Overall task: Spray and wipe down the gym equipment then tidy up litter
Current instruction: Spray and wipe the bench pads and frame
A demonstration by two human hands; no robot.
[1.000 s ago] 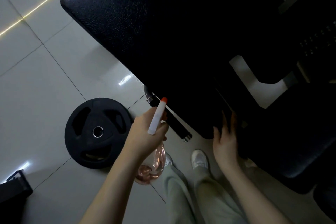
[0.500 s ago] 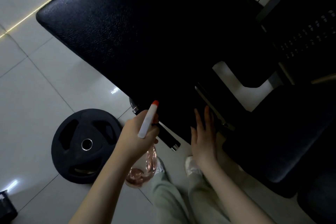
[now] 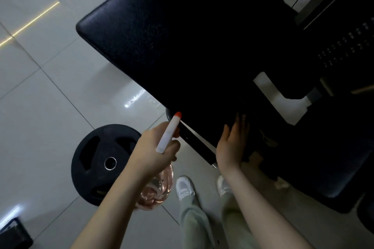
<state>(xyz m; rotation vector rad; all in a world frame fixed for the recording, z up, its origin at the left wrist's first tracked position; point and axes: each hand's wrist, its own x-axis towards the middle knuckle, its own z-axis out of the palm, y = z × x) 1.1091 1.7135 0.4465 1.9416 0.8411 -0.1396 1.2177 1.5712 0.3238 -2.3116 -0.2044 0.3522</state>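
A black padded bench (image 3: pixel 182 36) fills the upper middle of the head view. My left hand (image 3: pixel 155 151) grips a spray bottle (image 3: pixel 157 186) with a clear pinkish body and a white, orange-tipped nozzle that points toward the near edge of the pad. My right hand (image 3: pixel 232 143) rests flat with straight fingers on the near end of the pad, just right of the nozzle. No cloth shows under that hand.
A black weight plate (image 3: pixel 101 166) lies on the grey tiled floor to the left of my left arm. A second black seat pad (image 3: pixel 327 157) and the dark machine frame (image 3: pixel 344 46) stand to the right. My feet are below the bench edge.
The view shifted, so the bench sits further right. My right hand stays flat on the near end of the pad. My left hand still holds the spray bottle aimed at the pad.
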